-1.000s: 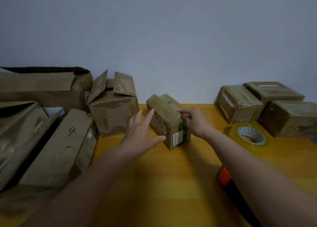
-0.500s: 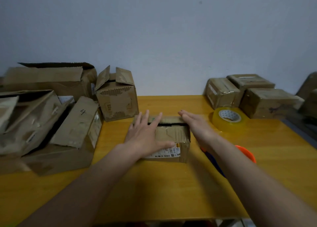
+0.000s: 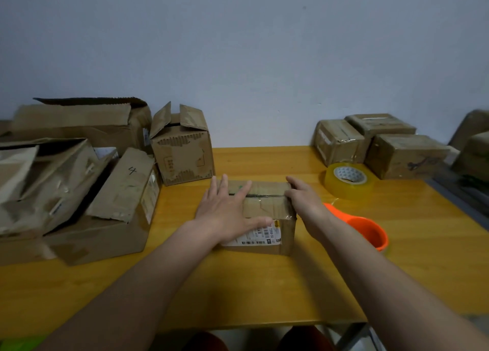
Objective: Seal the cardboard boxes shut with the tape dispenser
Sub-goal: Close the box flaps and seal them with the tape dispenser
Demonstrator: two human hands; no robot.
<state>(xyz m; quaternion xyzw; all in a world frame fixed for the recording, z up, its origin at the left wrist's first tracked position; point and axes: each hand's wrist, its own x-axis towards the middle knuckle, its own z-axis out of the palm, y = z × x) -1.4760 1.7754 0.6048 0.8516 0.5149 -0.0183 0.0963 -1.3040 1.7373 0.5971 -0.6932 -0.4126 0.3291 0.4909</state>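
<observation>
a small cardboard box (image 3: 264,213) sits in the middle of the yellow wooden table (image 3: 264,284), its two top flaps closed with a dark seam between them and a white shipping label on the near face. the left hand (image 3: 227,213) lies flat on the box top, fingers straight and spread, thumb along the near edge above the label, grasping nothing. the right hand (image 3: 304,199) rests against the right end of the box, fingers slightly bent over the top corner, pressing more than gripping.

just right of the right forearm lies an orange tape dispenser (image 3: 362,229), partly hidden by the arm. behind it stands one roll of clear tape (image 3: 349,180), lying flat. beyond the roll, three taped boxes (image 3: 381,144) huddle against the wall, with blurred shapes at the far right edge.

to the left, one open box (image 3: 182,152) stands with its flaps up, close behind the left fingers. further left is a heap of about four larger, crumpled boxes, one marked "4" (image 3: 129,183), crowding that end of the table.
</observation>
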